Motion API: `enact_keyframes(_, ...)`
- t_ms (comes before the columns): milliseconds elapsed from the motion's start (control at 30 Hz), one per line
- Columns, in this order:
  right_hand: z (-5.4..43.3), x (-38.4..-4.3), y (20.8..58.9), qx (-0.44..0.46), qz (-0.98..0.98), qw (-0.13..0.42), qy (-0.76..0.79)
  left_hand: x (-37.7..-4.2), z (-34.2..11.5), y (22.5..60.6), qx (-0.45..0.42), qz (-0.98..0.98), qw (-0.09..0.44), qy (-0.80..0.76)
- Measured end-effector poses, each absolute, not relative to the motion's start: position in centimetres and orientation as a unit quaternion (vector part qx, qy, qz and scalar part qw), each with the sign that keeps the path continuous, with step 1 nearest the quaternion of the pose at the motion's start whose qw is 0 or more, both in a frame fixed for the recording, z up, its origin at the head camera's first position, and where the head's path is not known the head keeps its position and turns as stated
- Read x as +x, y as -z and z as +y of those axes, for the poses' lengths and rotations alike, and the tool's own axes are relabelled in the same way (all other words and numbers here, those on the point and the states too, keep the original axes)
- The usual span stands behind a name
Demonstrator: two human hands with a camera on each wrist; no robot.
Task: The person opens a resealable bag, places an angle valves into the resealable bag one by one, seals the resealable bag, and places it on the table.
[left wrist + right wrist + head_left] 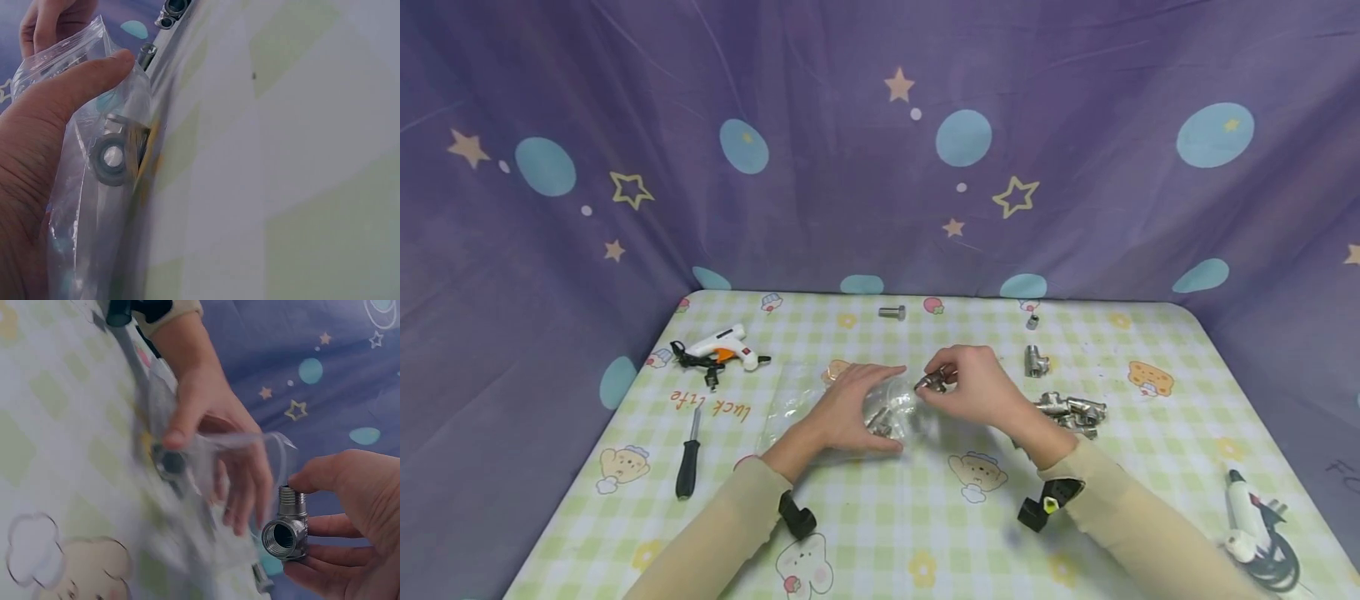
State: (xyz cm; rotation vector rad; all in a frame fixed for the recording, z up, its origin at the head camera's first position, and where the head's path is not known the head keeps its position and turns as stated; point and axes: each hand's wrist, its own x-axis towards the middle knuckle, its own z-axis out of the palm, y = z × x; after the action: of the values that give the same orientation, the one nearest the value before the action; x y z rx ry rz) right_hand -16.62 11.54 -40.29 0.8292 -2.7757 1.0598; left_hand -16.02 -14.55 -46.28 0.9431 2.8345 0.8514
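- My right hand (976, 387) pinches one metal fitting (292, 506)
- My left hand (852, 408) grips one clear bag (786, 417)
- One screwdriver (688, 464), one bolt (892, 312) lie apart

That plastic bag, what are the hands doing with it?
A person's left hand holds the clear plastic bag, which has metal parts inside. The right hand holds a metal fitting close to the bag's edge. More fittings lie in a pile on the table, near the right forearm. A screwdriver lies off to the left.
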Motion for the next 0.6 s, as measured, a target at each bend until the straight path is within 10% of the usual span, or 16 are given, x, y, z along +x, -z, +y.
enact_keyframes(600, 8.7, -15.1, 43.6, 0.251, -0.886, -0.034, -0.387, -16.0, -14.5, 46.4, 0.312, 0.907, 0.000, -0.283)
